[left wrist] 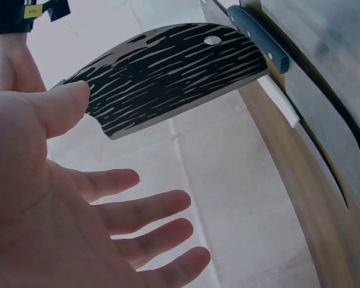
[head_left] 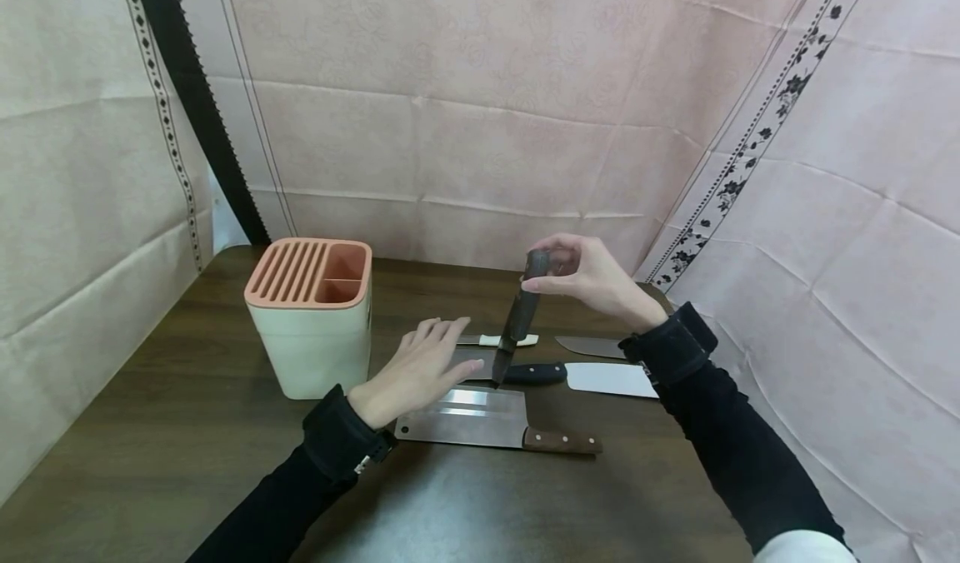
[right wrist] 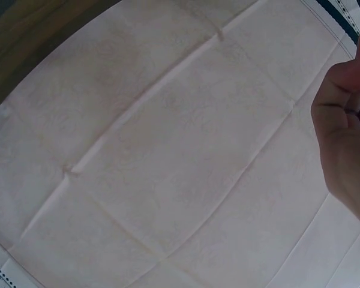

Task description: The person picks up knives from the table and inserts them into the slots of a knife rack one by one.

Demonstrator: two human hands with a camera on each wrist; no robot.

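Observation:
My right hand (head_left: 592, 276) pinches the dark handle of a broad knife (head_left: 534, 276), holding it tilted with the blade downward. In the left wrist view, the knife's blade (left wrist: 174, 72) shows black with pale streaks and a small hole. My left hand (head_left: 423, 371) is spread with nothing in its grasp, its thumb overlapping the blade's edge in that view. Below it lies a cleaver (head_left: 465, 417) with a brown riveted handle. Behind the cleaver rest a black-handled knife (head_left: 536, 374) and a small white-handled knife (head_left: 527, 341). The right wrist view catches only part of the right hand (right wrist: 348, 126).
A pale green knife block (head_left: 315, 351) with a pink slotted top stands on the dark wooden table (head_left: 187, 413) at the left. Two more blades, one bright (head_left: 607, 378) and one grey (head_left: 588, 346), lie near the right forearm. Patterned cloth (head_left: 450, 130) hangs behind.

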